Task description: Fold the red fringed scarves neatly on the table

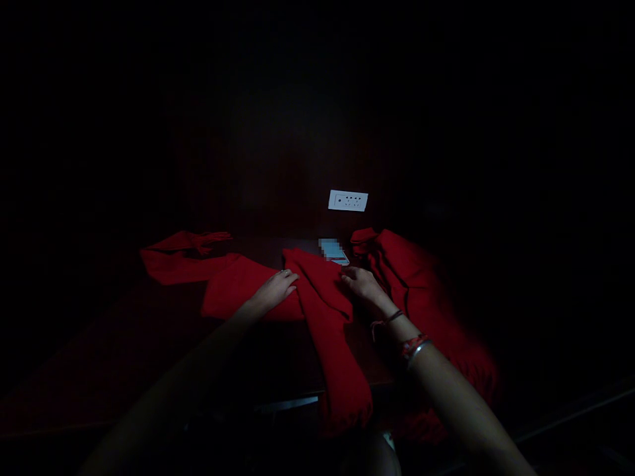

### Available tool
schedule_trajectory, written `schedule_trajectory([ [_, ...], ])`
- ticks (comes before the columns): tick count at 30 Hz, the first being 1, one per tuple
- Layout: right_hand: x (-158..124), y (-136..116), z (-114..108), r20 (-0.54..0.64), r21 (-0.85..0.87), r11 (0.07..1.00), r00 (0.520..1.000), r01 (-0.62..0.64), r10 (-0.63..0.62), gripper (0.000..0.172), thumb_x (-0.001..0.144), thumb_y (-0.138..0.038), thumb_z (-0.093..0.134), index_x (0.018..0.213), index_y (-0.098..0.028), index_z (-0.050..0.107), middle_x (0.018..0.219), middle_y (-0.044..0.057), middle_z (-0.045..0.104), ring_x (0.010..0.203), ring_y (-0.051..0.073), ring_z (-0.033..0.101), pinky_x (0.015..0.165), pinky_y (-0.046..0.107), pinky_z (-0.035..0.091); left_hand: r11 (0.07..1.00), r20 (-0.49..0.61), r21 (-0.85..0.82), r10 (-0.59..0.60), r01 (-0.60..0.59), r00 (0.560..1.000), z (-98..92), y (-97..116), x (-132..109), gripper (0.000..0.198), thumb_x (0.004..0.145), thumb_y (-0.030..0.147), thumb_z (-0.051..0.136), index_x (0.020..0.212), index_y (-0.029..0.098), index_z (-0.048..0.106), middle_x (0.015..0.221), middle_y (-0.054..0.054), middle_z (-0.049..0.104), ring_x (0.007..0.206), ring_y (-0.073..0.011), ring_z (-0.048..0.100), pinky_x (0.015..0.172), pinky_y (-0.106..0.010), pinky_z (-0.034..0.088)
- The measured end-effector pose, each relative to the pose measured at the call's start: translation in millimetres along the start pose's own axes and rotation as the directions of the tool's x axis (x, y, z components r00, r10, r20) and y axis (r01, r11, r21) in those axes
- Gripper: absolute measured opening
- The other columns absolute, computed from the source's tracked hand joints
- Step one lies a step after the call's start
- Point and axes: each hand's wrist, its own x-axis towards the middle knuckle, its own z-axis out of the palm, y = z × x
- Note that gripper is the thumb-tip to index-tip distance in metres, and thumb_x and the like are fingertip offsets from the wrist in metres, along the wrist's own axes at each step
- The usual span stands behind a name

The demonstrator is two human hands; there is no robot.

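Observation:
A long red scarf (330, 344) with fringed ends lies folded and twisted across a dark table. One length of it stretches to the left, and another hangs over the front edge. My left hand (275, 289) rests flat on the scarf's middle, fingers stretched out. At the scarf's right edge, my right hand (364, 285) has its fingers bent and pressed against the cloth. Dim light partly hides the fingertips. Bracelets circle my right wrist and forearm.
More red fringed cloth (421, 277) is heaped at the right, drooping over the table's front edge. A phone (340, 255) with a lit screen lies behind the scarf. A white socket plate (348, 200) is on the wall. Surroundings are very dark.

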Motion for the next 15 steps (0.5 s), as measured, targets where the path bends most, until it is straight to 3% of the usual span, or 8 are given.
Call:
schedule_trajectory([
  [3,26.7,0.4,20.9,0.007,0.079,0.990,0.993,-0.117,0.117,0.030,0.070,-0.029,0.053,0.097,-0.016,0.057,0.097,0.007,0.059,0.084,0.014,0.055,0.068,0.019,0.041,0.996,-0.013,-0.031,-0.089,0.089,0.996,-1.5,3.1,3.1,0.017,0.075,0.012,0.035,0.077,0.015,0.051,0.083,-0.007,0.053,0.082,-0.0183,0.050,0.077,-0.031,0.039],
  [5,39.2,0.4,32.7,0.015,0.097,0.982,0.987,-0.163,0.163,0.031,0.067,-0.028,0.055,0.094,-0.013,0.057,0.094,0.009,0.060,0.081,0.015,0.056,0.064,0.020,0.042,0.971,-0.066,-0.173,-0.176,0.163,0.982,-1.8,-1.0,3.1,0.012,0.071,0.011,0.038,0.073,0.017,0.049,0.079,-0.004,0.053,0.076,-0.0165,0.051,0.073,-0.030,0.041],
  [9,54.9,-0.7,46.5,-0.009,0.141,0.971,0.980,-0.194,0.197,0.030,0.060,-0.018,0.057,0.090,-0.013,0.056,0.090,0.010,0.060,0.080,0.017,0.057,0.062,0.020,0.042,0.774,-0.026,-0.582,-0.325,0.250,0.945,-0.2,-16.9,-2.2,0.005,0.064,0.014,0.042,0.066,0.018,0.040,0.068,0.002,0.051,0.067,-0.0127,0.053,0.066,-0.027,0.044],
  [11,61.3,-1.8,51.3,-0.025,0.179,0.962,0.976,-0.207,0.215,0.028,0.060,-0.018,0.056,0.088,-0.015,0.055,0.089,0.008,0.060,0.079,0.015,0.057,0.063,0.020,0.041,0.696,0.024,-0.676,-0.305,0.240,0.952,1.7,-22.6,-5.0,0.006,0.062,0.015,0.042,0.064,0.018,0.038,0.064,0.004,0.048,0.066,-0.0122,0.053,0.065,-0.027,0.044],
  [15,73.1,-3.4,59.2,-0.037,0.245,0.936,0.962,-0.254,0.271,0.035,0.057,-0.023,0.059,0.091,-0.015,0.051,0.085,0.005,0.059,0.068,0.013,0.056,0.057,0.019,0.042,0.703,0.031,-0.693,-0.192,0.159,0.981,5.3,-25.8,-5.8,0.008,0.058,0.014,0.043,0.060,0.019,0.037,0.065,0.003,0.047,0.067,-0.0113,0.052,0.067,-0.028,0.044],
])
